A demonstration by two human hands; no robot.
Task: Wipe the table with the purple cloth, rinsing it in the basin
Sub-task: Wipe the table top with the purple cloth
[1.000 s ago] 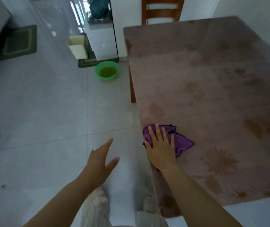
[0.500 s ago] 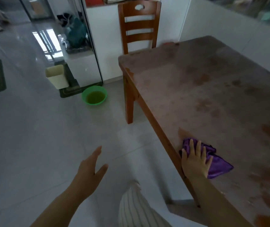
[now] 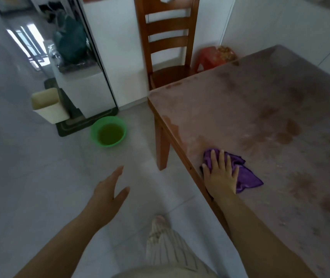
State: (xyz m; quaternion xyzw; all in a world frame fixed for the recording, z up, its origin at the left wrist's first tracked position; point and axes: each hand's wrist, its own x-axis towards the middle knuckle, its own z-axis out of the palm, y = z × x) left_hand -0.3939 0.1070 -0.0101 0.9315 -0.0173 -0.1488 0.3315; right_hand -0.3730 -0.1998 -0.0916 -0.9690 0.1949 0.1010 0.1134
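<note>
Purple cloth (image 3: pixel 247 176): pressed under my flat right hand (image 3: pixel 220 177), table (image 3: pixel 240 101) edge. Green basin (image 3: pixel 108 131): forward-left, nearer my empty, spread left hand (image 3: pixel 108 195).

A pale grey tiled floor (image 3: pixel 29 177) is seen across the left and lower frame, with window light reflected on it at upper left. A wooden slat-back chair (image 3: pixel 167 40) is set at top centre before a white wall (image 3: pixel 280 27), with a red stool (image 3: pixel 210 57) just to its right. At centre left, a cream bin (image 3: pixel 49 106) is placed beside a dark mat (image 3: pixel 74 125) and a white cabinet (image 3: pixel 84 87).
</note>
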